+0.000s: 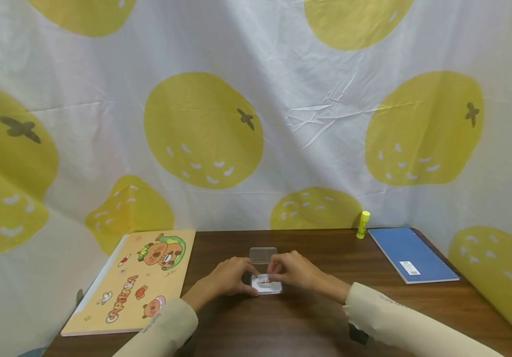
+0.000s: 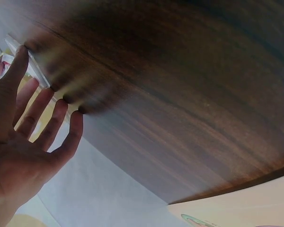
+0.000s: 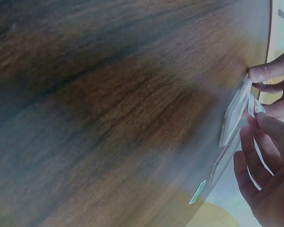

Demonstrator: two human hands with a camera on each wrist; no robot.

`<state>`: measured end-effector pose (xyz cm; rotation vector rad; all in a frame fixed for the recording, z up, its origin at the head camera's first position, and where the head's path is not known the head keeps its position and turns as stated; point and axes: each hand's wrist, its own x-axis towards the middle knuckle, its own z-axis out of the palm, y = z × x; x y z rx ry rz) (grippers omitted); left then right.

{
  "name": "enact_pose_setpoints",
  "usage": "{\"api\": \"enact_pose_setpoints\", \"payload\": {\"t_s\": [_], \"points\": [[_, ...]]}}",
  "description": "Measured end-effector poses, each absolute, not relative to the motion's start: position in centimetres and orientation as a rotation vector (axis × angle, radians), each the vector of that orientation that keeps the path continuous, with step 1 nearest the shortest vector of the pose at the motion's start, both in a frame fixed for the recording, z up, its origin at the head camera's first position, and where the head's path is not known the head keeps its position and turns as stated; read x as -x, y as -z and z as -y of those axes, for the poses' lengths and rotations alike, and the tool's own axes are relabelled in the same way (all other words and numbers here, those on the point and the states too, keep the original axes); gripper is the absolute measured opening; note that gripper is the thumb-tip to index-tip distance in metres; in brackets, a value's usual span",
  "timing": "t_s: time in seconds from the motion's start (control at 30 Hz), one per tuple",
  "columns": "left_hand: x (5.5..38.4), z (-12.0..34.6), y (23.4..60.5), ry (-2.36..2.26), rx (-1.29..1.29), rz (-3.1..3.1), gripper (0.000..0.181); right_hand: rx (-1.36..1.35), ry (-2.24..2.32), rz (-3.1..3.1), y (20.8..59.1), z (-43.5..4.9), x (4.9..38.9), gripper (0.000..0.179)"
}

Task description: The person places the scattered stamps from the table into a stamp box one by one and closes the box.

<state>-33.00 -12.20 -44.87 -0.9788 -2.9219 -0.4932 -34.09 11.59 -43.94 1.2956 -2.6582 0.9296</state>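
A shallow clear plastic box [image 1: 274, 287] with white inside lies on the brown table. My left hand [image 1: 232, 275] holds its left side, thumb at the near edge and index finger towards the back; the other fingers spread behind it in the left wrist view. Above the box my right hand [image 1: 295, 271] pinches a small pale card [image 3: 251, 106] with red print between thumb and index finger. The remaining right fingers hang loosely bent. Just behind the box is a clear rectangular plastic lid [image 1: 262, 255], partly covered by the right hand in the head view.
On the left lies a large tan capybara-printed pad [image 1: 149, 277]. A blue spiral notebook [image 1: 410, 253] lies at the right rear, with an upright yellow glue stick [image 1: 363, 224] beside it. A lemon-patterned curtain [image 1: 278, 148] encloses the table's back and sides.
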Motion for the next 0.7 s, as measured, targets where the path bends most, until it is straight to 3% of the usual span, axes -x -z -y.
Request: {"api": "enact_pose_setpoints", "payload": {"t_s": [0.7], "points": [[33.04, 12.24, 44.86, 0.507, 0.996, 2.892, 0.043, -1.176, -0.864, 2.691, 44.88, -11.09, 33.81, 0.012]]}}
